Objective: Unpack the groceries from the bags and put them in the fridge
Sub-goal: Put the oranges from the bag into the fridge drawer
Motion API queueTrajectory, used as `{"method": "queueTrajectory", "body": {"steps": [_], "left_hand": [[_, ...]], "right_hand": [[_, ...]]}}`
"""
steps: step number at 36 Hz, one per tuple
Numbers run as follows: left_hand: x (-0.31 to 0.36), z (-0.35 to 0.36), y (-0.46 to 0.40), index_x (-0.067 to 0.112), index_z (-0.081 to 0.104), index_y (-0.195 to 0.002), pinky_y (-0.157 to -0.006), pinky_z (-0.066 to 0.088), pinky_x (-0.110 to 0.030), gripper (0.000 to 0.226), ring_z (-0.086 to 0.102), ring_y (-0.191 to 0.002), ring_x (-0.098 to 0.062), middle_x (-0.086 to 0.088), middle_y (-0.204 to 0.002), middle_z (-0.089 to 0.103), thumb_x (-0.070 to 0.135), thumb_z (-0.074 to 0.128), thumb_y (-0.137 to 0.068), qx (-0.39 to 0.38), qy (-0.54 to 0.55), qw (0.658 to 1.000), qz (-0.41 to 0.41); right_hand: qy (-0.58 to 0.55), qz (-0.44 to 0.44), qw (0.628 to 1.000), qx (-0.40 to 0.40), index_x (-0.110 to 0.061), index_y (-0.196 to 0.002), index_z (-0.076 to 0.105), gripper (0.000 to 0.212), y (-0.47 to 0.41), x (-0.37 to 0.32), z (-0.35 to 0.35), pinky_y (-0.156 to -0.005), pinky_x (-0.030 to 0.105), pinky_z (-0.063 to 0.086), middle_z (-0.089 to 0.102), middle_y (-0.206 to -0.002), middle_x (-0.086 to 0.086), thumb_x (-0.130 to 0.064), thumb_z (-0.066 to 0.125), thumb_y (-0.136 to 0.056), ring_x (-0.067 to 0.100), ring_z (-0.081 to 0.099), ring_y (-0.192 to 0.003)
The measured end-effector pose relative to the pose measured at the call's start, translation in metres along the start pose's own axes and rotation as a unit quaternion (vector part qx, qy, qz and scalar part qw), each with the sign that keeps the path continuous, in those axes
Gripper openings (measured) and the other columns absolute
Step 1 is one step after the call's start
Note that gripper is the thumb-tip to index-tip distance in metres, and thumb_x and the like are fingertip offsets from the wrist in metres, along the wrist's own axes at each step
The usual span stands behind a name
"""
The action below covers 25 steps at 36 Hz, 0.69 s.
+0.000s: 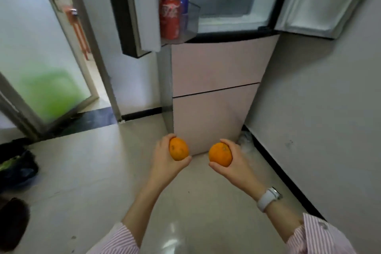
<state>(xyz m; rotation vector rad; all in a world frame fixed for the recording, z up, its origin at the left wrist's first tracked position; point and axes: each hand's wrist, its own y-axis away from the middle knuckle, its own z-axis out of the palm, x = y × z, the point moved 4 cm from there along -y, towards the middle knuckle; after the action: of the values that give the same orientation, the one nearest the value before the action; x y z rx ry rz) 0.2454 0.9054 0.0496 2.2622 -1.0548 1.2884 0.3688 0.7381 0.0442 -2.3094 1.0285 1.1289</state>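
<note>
Red Coca-Cola can [169, 18] in fridge [216, 72] door; 2 oranges.

Left grip [165, 156] and right grip [233, 159] closed, forearms extended.

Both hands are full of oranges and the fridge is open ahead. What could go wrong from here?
1. Each orange sits in a loose one-hand grip; either may slip and roll across the floor.
2. With left hand and right hand both occupied, neither is free to steady a door or shift things.
3. The red can in the left door shelf could get knocked.
</note>
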Motion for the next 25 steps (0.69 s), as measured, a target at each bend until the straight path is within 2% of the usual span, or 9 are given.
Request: {"method": "queueTrajectory", "body": {"steps": [3,5,8,12,18,23,25], "left_hand": [[0.055,0.05,-0.042,0.022,0.039,-0.131,-0.082,0.035,-0.022,0.075,0.039,-0.101,-0.008,-0.002,-0.124,0.041,0.029,0.08,-0.069,-0.032,-0.004,0.998,0.046],[0.085,0.074,-0.068,0.021,0.041,-0.13,-0.082,0.034,-0.023,0.073,0.042,-0.101,-0.011,-0.004,-0.122,0.043,0.029,0.08,-0.069,-0.04,-0.014,0.996,0.074],[0.126,0.097,-0.113,0.021,0.041,-0.13,-0.083,0.037,-0.025,0.074,0.044,-0.102,-0.013,-0.006,-0.123,0.044,0.03,0.081,-0.068,-0.045,-0.027,0.993,0.109],[0.176,0.116,-0.18,0.025,0.04,-0.129,-0.079,0.037,-0.025,0.072,0.043,-0.099,-0.01,-0.003,-0.125,0.044,0.035,0.079,-0.069,-0.038,-0.035,0.985,0.166],[0.24,0.125,-0.292,0.026,0.041,-0.128,-0.08,0.038,-0.027,0.072,0.045,-0.101,-0.012,0.0,-0.121,0.042,0.035,0.08,-0.068,0.025,-0.01,0.974,0.224],[0.277,0.116,-0.398,0.026,0.041,-0.127,-0.085,0.041,-0.03,0.07,0.046,-0.105,-0.015,-0.001,-0.124,0.041,0.031,0.08,-0.069,0.078,0.03,0.967,0.239],[0.292,0.108,-0.442,0.024,0.042,-0.127,-0.088,0.044,-0.034,0.07,0.048,-0.105,-0.018,-0.004,-0.125,0.042,0.03,0.08,-0.068,0.103,0.036,0.966,0.236]], "right_hand": [[0.009,0.009,0.999,0.036,-0.026,-0.133,0.035,0.073,-0.026,0.029,-0.062,-0.088,0.021,0.035,0.037,-0.122,-0.003,-0.032,0.076,-0.073,0.011,0.043,-0.107],[0.006,0.015,0.999,0.049,-0.024,-0.134,0.034,0.074,-0.042,0.043,-0.096,-0.091,0.023,0.035,0.037,-0.127,0.0,-0.032,0.076,-0.073,0.012,0.043,-0.11],[-0.004,0.008,0.997,0.077,-0.024,-0.134,0.034,0.074,-0.073,0.052,-0.14,-0.093,0.026,0.038,0.037,-0.133,0.004,-0.03,0.075,-0.074,0.016,0.044,-0.112],[-0.01,-0.009,0.992,0.122,-0.023,-0.136,0.033,0.073,-0.126,0.053,-0.191,-0.089,0.025,0.037,0.036,-0.135,0.005,-0.029,0.074,-0.075,0.012,0.041,-0.107],[-0.011,-0.063,0.986,0.156,-0.027,-0.135,0.031,0.074,-0.237,0.042,-0.248,-0.09,0.027,0.04,0.034,-0.13,-0.002,-0.034,0.074,-0.075,0.012,0.041,-0.109],[-0.019,-0.118,0.978,0.17,-0.031,-0.134,0.03,0.074,-0.355,0.017,-0.282,-0.09,0.027,0.038,0.033,-0.124,-0.008,-0.036,0.073,-0.075,0.009,0.04,-0.109],[-0.032,-0.138,0.975,0.169,-0.031,-0.135,0.03,0.074,-0.401,0.003,-0.294,-0.093,0.026,0.037,0.034,-0.127,-0.006,-0.033,0.074,-0.075,0.01,0.04,-0.112]]}}
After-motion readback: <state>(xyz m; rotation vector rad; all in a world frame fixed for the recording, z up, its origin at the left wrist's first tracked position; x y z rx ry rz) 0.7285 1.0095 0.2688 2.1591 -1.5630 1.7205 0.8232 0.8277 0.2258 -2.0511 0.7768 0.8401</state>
